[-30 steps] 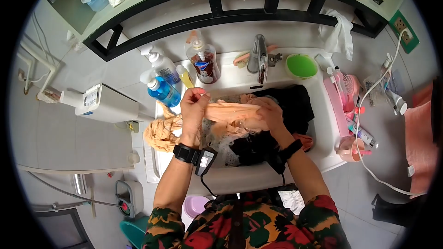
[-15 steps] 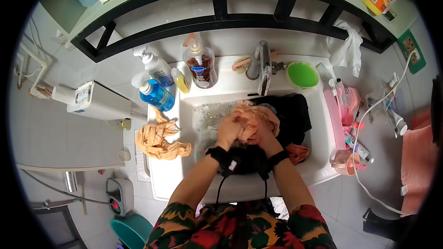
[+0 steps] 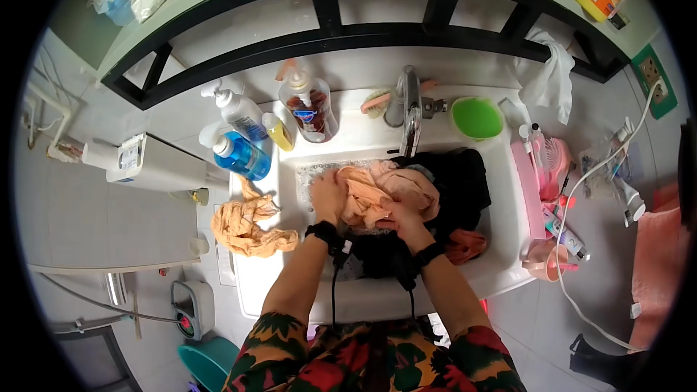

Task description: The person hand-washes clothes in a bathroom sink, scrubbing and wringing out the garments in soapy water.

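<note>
In the white sink [image 3: 290, 196], a wet peach-coloured cloth [image 3: 367, 192] lies bunched between both hands. My left hand [image 3: 330, 192] is at its left edge, fingers curled onto the fabric beside soapy water. My right hand [image 3: 401, 219] grips the cloth's lower right part, with the thumb side toward the middle. Black fabric [image 3: 454, 181] fills the right side of the basin, and more of it lies beneath my wrists. A darker orange-pink cloth [image 3: 465, 245] shows at the basin's lower right. Suds [image 3: 311, 173] float at the left.
A tan cloth [image 3: 250, 229] rests on the left rim. Behind it stand a blue pump bottle [image 3: 242, 156], a white pump bottle [image 3: 242, 115] and a brown soap bottle [image 3: 308, 110]. The faucet [image 3: 412, 112] rises at the back, beside a green bowl [image 3: 477, 117]. A pink organizer [image 3: 528, 189] lines the right rim.
My hands have moved apart, the left one going left. The peach cloth, squeezed together between them before, is now spread wider.
</note>
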`<control>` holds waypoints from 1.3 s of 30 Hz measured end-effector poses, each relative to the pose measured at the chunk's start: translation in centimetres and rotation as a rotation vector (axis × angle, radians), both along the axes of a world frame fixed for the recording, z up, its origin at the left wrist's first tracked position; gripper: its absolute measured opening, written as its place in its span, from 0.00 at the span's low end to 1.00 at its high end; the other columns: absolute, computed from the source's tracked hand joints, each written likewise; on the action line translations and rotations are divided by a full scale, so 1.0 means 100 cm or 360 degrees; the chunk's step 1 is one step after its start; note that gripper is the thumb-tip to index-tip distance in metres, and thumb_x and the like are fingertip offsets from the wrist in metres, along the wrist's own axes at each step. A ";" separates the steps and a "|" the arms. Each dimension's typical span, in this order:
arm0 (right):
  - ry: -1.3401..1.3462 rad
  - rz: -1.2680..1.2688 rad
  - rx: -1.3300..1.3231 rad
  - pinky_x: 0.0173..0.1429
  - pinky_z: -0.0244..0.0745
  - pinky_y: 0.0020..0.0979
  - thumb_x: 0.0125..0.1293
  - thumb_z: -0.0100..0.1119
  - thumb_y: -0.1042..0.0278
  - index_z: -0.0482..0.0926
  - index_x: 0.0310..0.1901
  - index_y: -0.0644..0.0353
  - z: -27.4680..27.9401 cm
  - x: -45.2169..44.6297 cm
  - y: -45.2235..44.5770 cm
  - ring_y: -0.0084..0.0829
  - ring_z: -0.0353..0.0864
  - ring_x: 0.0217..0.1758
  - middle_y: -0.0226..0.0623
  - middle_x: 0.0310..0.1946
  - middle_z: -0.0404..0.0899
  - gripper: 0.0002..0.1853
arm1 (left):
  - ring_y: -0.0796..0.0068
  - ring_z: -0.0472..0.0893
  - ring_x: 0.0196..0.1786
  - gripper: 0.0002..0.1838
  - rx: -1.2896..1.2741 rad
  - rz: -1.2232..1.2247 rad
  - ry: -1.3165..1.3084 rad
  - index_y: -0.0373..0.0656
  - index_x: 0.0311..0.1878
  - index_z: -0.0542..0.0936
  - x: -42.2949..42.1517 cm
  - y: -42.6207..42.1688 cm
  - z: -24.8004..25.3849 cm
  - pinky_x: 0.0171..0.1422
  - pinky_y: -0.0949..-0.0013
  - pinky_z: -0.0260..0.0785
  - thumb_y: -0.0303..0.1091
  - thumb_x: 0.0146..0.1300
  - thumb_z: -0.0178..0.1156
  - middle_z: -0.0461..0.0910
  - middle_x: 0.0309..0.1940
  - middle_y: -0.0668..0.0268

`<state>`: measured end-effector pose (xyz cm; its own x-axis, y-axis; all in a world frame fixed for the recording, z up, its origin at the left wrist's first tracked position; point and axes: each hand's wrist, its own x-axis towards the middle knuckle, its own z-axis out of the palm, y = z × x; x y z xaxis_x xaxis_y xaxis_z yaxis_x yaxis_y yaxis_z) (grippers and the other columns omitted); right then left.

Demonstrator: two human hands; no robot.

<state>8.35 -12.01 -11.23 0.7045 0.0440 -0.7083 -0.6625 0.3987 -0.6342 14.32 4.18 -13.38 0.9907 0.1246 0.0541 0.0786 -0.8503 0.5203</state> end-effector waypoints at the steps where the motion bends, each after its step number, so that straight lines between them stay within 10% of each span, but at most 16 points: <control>1: -0.0038 0.0034 0.0068 0.35 0.78 0.38 0.59 0.53 0.60 0.66 0.51 0.59 -0.009 0.001 -0.001 0.33 0.78 0.41 0.33 0.44 0.74 0.20 | 0.52 0.73 0.42 0.13 -0.0052 -0.0054 0.0270 0.43 0.41 0.75 -0.007 -0.016 0.024 0.47 0.59 0.65 0.39 0.57 0.50 0.75 0.35 0.50; 6: 0.0153 -0.0273 0.0760 0.43 0.75 0.36 0.62 0.50 0.60 0.67 0.51 0.56 -0.018 0.012 -0.010 0.30 0.76 0.45 0.32 0.46 0.72 0.17 | 0.55 0.77 0.35 0.11 -0.0567 -0.0548 0.0118 0.44 0.38 0.76 -0.036 -0.059 0.026 0.39 0.59 0.69 0.39 0.53 0.54 0.77 0.33 0.57; 9: -0.1928 0.0534 -0.1174 0.42 0.73 0.27 0.63 0.45 0.67 0.69 0.48 0.59 0.018 0.010 -0.019 0.27 0.74 0.41 0.33 0.43 0.71 0.13 | 0.55 0.77 0.34 0.11 -0.0395 -0.0613 -0.0097 0.45 0.36 0.76 -0.051 -0.075 0.065 0.38 0.59 0.70 0.38 0.51 0.55 0.77 0.32 0.56; 10: -0.1933 0.0538 -0.1172 0.42 0.73 0.27 0.63 0.45 0.67 0.69 0.48 0.59 0.010 0.008 -0.017 0.27 0.74 0.41 0.33 0.43 0.71 0.13 | 0.53 0.77 0.32 0.11 -0.0413 -0.0614 -0.0137 0.45 0.37 0.75 -0.053 -0.077 0.069 0.36 0.57 0.69 0.39 0.52 0.55 0.76 0.32 0.55; 12: -0.0351 -0.0251 0.0580 0.41 0.71 0.24 0.60 0.48 0.71 0.71 0.43 0.60 -0.013 -0.001 -0.009 0.26 0.73 0.39 0.34 0.37 0.72 0.10 | 0.53 0.77 0.32 0.11 -0.0229 -0.0450 0.0221 0.45 0.36 0.75 -0.041 -0.052 0.028 0.36 0.57 0.69 0.40 0.54 0.54 0.75 0.33 0.55; 21: -0.0505 -0.0021 -0.0566 0.34 0.71 0.24 0.56 0.52 0.74 0.70 0.39 0.59 -0.022 -0.008 0.002 0.24 0.72 0.32 0.29 0.29 0.70 0.09 | 0.56 0.76 0.32 0.14 -0.0012 -0.0229 0.0102 0.40 0.34 0.75 -0.003 -0.005 -0.001 0.38 0.63 0.68 0.41 0.52 0.59 0.78 0.27 0.57; 23: -0.0351 -0.0246 -0.0147 0.40 0.73 0.26 0.60 0.50 0.68 0.70 0.43 0.59 -0.038 -0.002 0.006 0.26 0.74 0.37 0.32 0.34 0.73 0.11 | 0.56 0.77 0.29 0.15 -0.0939 -0.0240 0.0373 0.38 0.34 0.77 -0.017 -0.036 0.027 0.35 0.65 0.69 0.41 0.51 0.59 0.79 0.25 0.57; 27: -0.0045 -0.0361 0.0677 0.46 0.73 0.29 0.62 0.46 0.61 0.70 0.46 0.60 -0.040 0.008 -0.014 0.28 0.73 0.45 0.35 0.41 0.73 0.14 | 0.59 0.78 0.31 0.14 -0.0795 -0.0366 0.0326 0.41 0.37 0.77 -0.045 -0.072 0.069 0.37 0.66 0.69 0.40 0.52 0.58 0.78 0.28 0.56; 31: -0.0666 -0.0185 0.1056 0.45 0.72 0.30 0.64 0.44 0.64 0.71 0.44 0.62 -0.038 0.002 -0.024 0.29 0.74 0.43 0.35 0.41 0.74 0.13 | 0.56 0.76 0.37 0.13 -0.0467 -0.0574 0.0144 0.42 0.38 0.76 -0.052 -0.066 0.056 0.41 0.62 0.68 0.41 0.55 0.54 0.76 0.34 0.54; 39: -0.0470 -0.0071 -0.0300 0.35 0.68 0.21 0.54 0.58 0.71 0.73 0.40 0.61 -0.009 -0.005 -0.029 0.18 0.70 0.34 0.27 0.31 0.71 0.12 | 0.54 0.74 0.41 0.16 -0.0096 0.0070 0.0363 0.42 0.35 0.77 -0.009 0.014 0.029 0.46 0.59 0.66 0.46 0.58 0.50 0.76 0.36 0.53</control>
